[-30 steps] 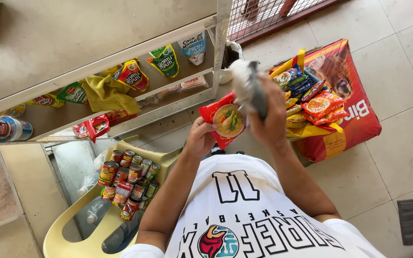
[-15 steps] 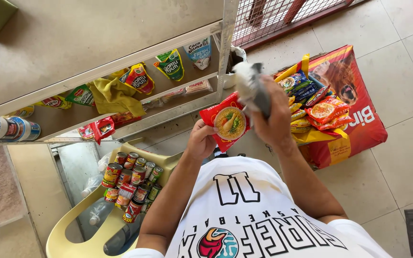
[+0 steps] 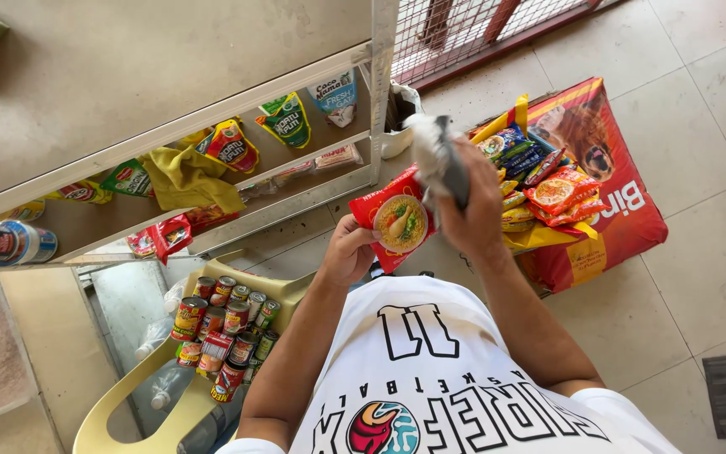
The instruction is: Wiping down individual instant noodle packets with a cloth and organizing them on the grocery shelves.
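My left hand grips a red instant-noodle packet by its lower left edge, its printed bowl facing up. My right hand is closed around a crumpled grey-and-white cloth and holds it just above and to the right of the packet, touching its top right corner. Both hands are raised in front of my white printed shirt. To the right of them lies a heap of more noodle and snack packets on a big red sack.
A metal-framed shelf at the upper left carries sachets, pouches and a yellow cloth. Several tin cans stand on a pale yellow plastic chair at the lower left. A wire grille and tiled floor lie beyond.
Both hands keep the packet and the cloth in the same hold. The whole scene has only shifted slightly in view as my head moved.
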